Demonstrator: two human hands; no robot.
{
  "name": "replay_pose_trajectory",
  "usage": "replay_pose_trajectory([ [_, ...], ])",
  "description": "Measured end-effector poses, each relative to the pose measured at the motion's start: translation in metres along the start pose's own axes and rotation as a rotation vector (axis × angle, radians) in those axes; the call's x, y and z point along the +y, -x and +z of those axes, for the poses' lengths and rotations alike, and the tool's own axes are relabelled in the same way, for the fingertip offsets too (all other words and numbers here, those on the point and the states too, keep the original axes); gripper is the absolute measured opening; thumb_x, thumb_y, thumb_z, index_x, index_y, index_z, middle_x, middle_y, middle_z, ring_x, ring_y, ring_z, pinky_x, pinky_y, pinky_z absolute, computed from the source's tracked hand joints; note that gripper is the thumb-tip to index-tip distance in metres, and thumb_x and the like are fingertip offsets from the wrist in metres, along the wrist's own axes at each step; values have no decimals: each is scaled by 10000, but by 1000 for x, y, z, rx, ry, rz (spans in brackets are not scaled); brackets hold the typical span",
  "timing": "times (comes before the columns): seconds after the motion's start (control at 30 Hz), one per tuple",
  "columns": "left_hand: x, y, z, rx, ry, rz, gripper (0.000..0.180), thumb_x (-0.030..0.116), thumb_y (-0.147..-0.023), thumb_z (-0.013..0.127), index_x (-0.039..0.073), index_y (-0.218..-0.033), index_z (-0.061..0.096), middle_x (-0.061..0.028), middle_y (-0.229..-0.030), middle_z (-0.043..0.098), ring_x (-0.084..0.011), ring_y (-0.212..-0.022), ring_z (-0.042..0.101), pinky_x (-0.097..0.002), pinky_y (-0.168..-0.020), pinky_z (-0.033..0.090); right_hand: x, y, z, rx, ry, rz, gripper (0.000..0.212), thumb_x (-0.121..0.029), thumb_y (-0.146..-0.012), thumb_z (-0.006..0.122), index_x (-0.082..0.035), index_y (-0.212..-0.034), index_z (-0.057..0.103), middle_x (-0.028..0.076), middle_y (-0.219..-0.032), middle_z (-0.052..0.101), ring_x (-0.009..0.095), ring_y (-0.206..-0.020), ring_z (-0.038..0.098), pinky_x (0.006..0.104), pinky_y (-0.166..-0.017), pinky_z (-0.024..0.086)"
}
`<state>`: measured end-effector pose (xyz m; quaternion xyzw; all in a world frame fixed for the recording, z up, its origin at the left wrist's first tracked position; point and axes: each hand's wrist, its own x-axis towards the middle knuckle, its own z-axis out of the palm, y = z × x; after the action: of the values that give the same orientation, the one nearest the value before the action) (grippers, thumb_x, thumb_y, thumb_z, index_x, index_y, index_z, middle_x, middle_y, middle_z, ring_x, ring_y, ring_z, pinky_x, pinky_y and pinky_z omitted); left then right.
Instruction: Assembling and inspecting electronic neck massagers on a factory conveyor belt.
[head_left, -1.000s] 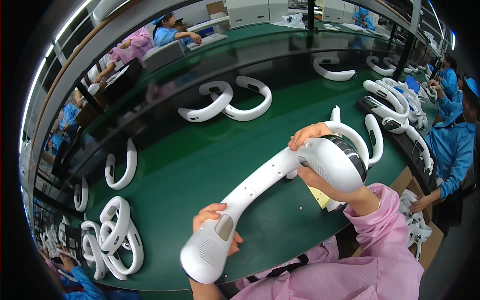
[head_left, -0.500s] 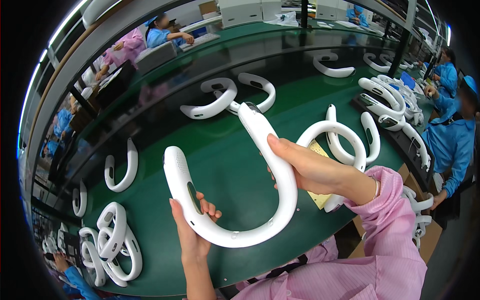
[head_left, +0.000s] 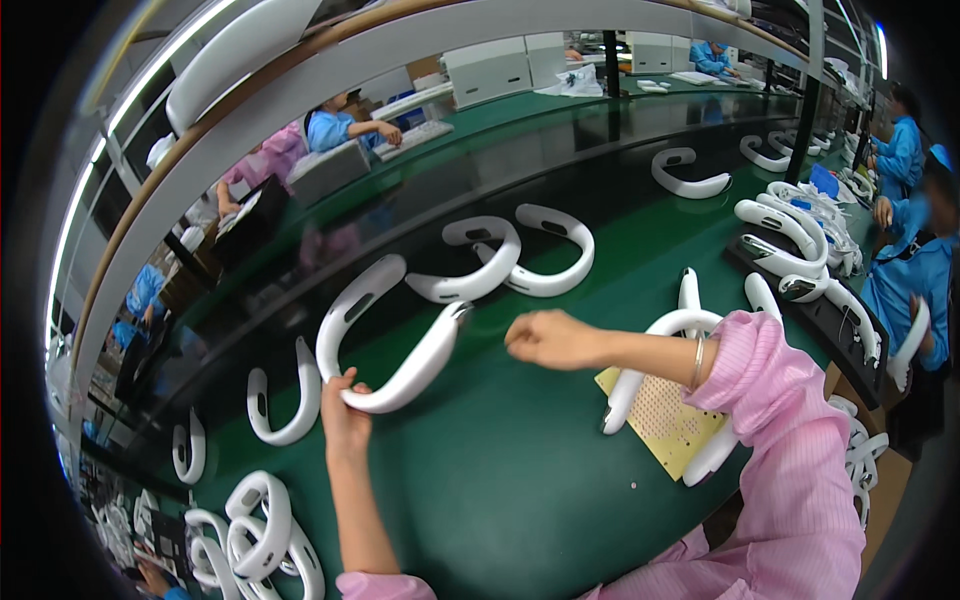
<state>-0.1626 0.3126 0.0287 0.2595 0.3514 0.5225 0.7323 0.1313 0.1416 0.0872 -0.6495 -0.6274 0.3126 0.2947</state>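
A white curved band [head_left: 415, 370] is held over the middle-left of the green worktop [head_left: 500, 490] by the left hand [head_left: 347, 405], whose fingers are wrapped round its lower bend. Both its ends are pointed up and away. The right hand [head_left: 552, 338] is held apart from it, its fingers folded into a loose fist. Any marking on the held band is too small to be read.

Beyond it, two overlapping bands [head_left: 570, 280] are seen near the dark back edge, and another band [head_left: 285, 437] is laid just to the left. At lower left, more are heaped in a pile [head_left: 277, 520]. On the right, a holed yellow board [head_left: 660, 425] is partly covered by a band [head_left: 625, 400]. Between that board and the left forearm, a broad stretch of green is left bare, bounded by the worktop's curved front edge.
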Motion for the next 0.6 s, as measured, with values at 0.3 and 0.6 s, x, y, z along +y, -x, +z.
replay_pose_trajectory([
  [0.3,2,-98,7,57,-1781,1059,478,123,-796,555,15,-1250,453,-226,-1334,369,-382,-1201,363,-406,-996,314,123,-83,-62,-80,805,217,307,-194,-727,646,-3,-957,575,164,-959,580,313,-1000,521,436,-868,403],
  [0.6,-101,-74,171,-611,-1771,1060,628,320,-676,731,69,-1184,462,-144,-1257,470,-309,-1170,434,-507,-1049,227,33,-8,-91,121,1004,-172,223,-159,-719,662,-14,-875,598,134,-864,602,277,-929,538,377,-802,360],
])
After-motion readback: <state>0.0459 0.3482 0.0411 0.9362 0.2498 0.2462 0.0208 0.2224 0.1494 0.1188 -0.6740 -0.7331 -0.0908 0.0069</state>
